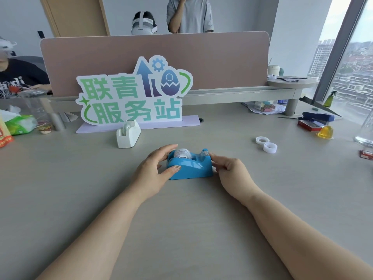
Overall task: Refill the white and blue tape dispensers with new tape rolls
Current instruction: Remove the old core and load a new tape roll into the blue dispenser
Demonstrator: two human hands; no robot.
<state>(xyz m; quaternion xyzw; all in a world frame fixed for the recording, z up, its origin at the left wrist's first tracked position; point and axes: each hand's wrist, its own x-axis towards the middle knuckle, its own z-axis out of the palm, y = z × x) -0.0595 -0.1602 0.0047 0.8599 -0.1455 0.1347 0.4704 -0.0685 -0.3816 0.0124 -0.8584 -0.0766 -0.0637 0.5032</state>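
The desk (181, 219) is wide and smooth, so the first risk is that things slide on it when they are pushed. The blue dispenser (190, 167) stands near the middle of the desk, with a roll (182, 153) already sitting in its cradle, and both hands are around it. The left hand (155, 168) holds the rear end, its thumb on the near side and its fingers curved over the roll; the right hand (228, 165) touches the cutter end with its fingers half closed. If the roll is not seated fully, I think it can jump out when the tape is pulled, and the fingers near the cutter can get scratched. The white dispenser (128, 134) waits farther back, just in front of the sign (133, 93), and its cradle seems empty. Two spare rolls (266, 144) lie touching each other well to the right; a careless reach could roll them away.
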